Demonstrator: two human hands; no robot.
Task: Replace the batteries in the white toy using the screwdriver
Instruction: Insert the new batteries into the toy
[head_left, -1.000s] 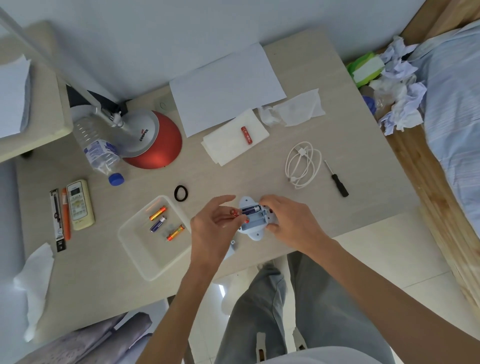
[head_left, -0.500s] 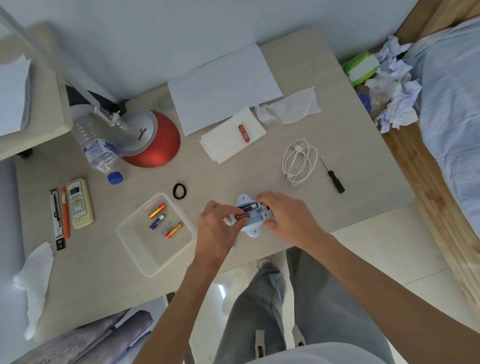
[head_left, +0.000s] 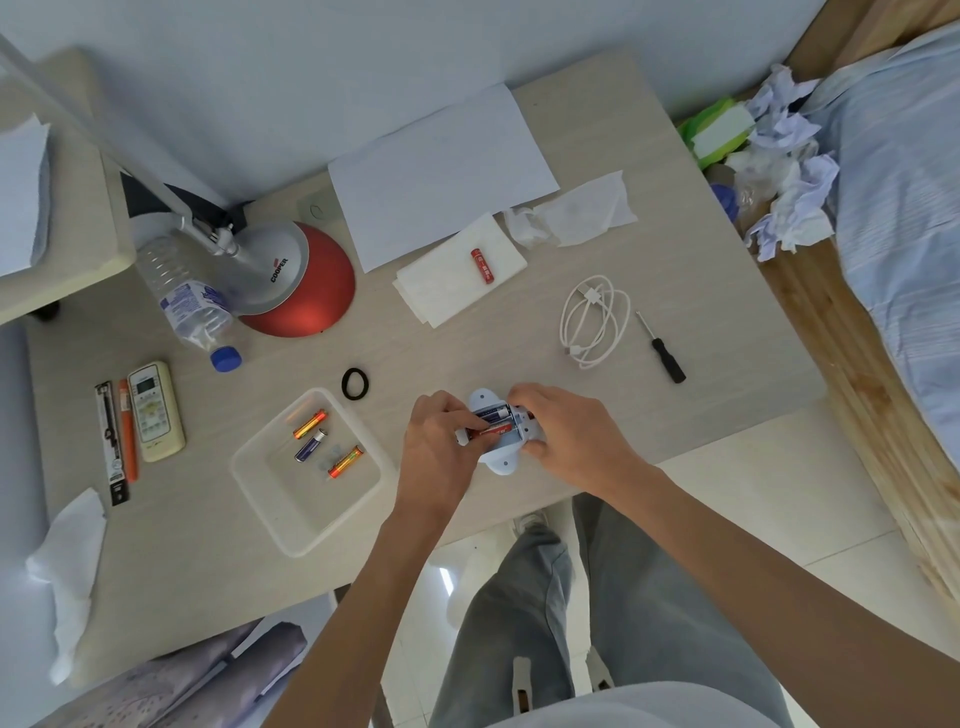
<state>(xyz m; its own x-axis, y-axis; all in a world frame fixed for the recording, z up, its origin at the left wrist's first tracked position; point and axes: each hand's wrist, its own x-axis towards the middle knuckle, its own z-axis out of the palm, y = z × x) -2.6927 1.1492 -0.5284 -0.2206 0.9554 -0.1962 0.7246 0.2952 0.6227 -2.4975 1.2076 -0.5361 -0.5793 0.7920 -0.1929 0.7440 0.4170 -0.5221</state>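
The white toy (head_left: 503, 460) lies on its back near the table's front edge, battery bay open. A dark blue battery (head_left: 492, 414) sits in the bay's far slot. My left hand (head_left: 439, 449) pinches a red battery (head_left: 491, 429) and presses it into the slot beside the blue one. My right hand (head_left: 569, 434) grips the toy's right side and steadies it. The black-handled screwdriver (head_left: 662, 349) lies on the table to the right, apart from both hands. Another red battery (head_left: 482, 266) rests on a folded white tissue (head_left: 441, 283) further back.
A clear plastic tray (head_left: 270, 499) left of the toy holds three batteries. A coiled white cable (head_left: 595, 322), a black hair tie (head_left: 355, 384), a red-based lamp (head_left: 296, 291), a water bottle (head_left: 189, 299), a remote (head_left: 155, 411) and paper sheets lie around. A bed stands at the right.
My left hand has closed in on the toy and brought the red battery down into the bay beside the blue one. My right hand has stayed on the toy.
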